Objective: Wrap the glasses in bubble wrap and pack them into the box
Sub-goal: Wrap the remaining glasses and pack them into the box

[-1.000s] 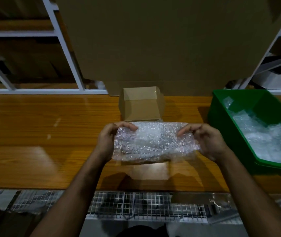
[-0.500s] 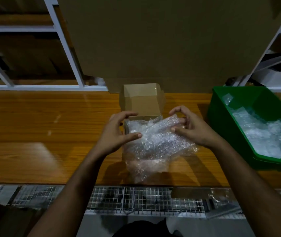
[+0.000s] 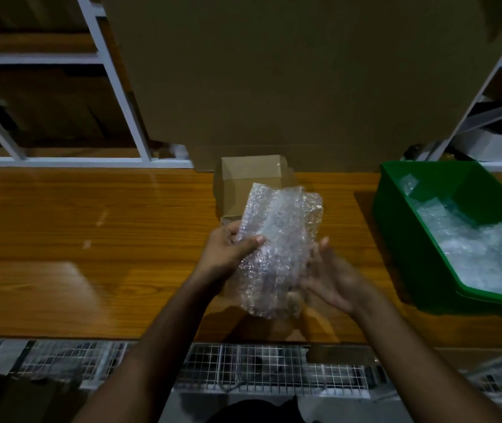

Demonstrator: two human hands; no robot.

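So you've got the bubble wrap bundle (image 3: 277, 248) standing pretty much on end above the table (image 3: 91, 239), right in front of the small cardboard box (image 3: 243, 181). Your left hand (image 3: 228, 254) has its grip clamped on the bundle's left edge, thumb pressed across the front. Your right hand (image 3: 332, 276) is open-palmed against the right side, fingers spread and cupping, not pinching. I can't make out the glasses through the wrap, it's too cloudy and the light is dim, so I'm only guessing they sit somewhere in the middle.

My take on doing this bit well: keep the left thumb pinning the loose flap so the roll doesn't spring open, and use the right palm to fold the slack bottom end under before it goes in. The top looks loose and flared, so tuck that too. The box opening looks narrow next to the bundle, so squeeze gently on the wrap, not where you think the lenses are. More wrap is in the green bin (image 3: 402, 227) on your right if it feels thin.
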